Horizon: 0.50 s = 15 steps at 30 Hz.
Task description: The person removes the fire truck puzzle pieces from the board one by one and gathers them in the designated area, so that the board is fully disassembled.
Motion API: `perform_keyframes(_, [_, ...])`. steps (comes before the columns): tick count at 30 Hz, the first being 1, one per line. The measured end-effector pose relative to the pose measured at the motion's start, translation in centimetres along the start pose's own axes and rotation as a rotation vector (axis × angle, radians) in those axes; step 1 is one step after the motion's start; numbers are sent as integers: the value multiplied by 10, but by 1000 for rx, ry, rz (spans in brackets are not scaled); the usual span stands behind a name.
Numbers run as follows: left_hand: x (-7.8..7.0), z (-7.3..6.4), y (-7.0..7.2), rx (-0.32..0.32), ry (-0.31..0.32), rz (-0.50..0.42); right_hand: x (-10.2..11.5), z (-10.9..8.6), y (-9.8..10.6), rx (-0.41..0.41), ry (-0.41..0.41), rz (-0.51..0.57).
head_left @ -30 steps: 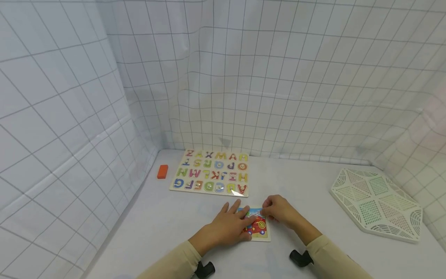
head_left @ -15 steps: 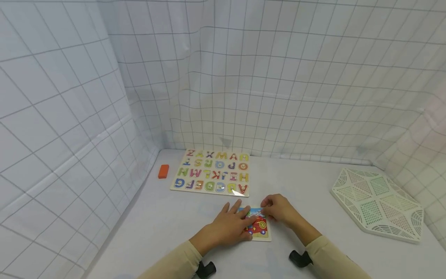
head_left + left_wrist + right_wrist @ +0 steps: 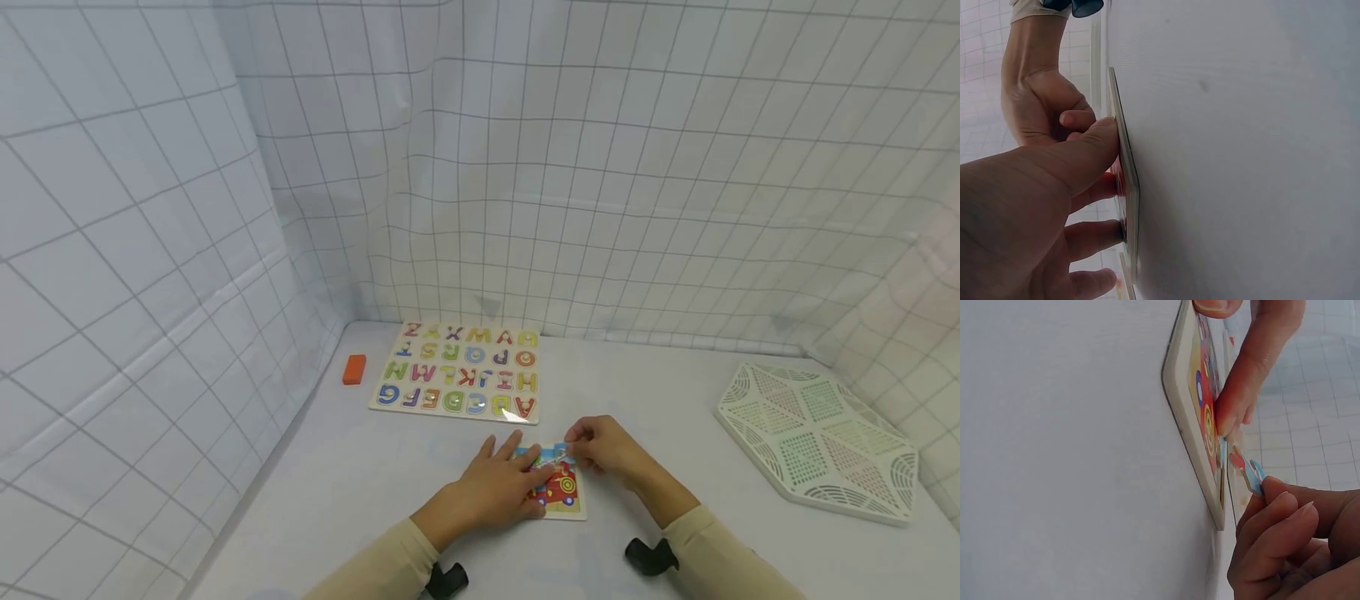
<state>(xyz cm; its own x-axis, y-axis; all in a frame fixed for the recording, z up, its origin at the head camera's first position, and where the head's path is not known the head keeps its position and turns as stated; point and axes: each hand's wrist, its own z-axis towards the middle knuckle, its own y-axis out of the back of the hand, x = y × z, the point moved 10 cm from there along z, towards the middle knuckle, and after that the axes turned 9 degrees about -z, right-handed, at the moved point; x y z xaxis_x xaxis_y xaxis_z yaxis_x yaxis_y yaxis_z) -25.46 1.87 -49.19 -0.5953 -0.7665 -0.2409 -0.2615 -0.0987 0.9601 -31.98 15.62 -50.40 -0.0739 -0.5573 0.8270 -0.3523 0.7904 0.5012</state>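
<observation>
A small wooden jigsaw puzzle [image 3: 563, 502] with a red vehicle picture lies flat on the white table. My left hand [image 3: 491, 487] rests on its left part, fingers spread and fairly straight, covering much of the picture. In the left wrist view the thumb [image 3: 1094, 147] presses near the puzzle's edge. At the upper right corner, my right hand [image 3: 603, 450] pinches a light blue puzzle piece [image 3: 1254, 478] between thumb and fingertips. That piece is tilted and raised out of the frame, as the right wrist view shows.
Behind the puzzle lies a wooden alphabet board [image 3: 457, 371] with colored letters. An orange block [image 3: 354, 369] sits to its left. On the right is a white perforated hexagonal panel [image 3: 817, 442]. Grid-patterned white curtains [image 3: 570, 167] enclose the back and sides.
The blue piece at the puzzle's upper right corner has come up out of its place in my right hand's pinch. My left hand stays on the puzzle.
</observation>
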Motion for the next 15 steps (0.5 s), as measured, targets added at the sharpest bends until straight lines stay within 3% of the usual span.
perform_keyframes(6, [0,-1,1,8,2,1,-12,-8,33,-34,-36,18])
perform_keyframes(15, [1,-3,0,36,-22,-15,-67,-44,107,-36,-56,-57])
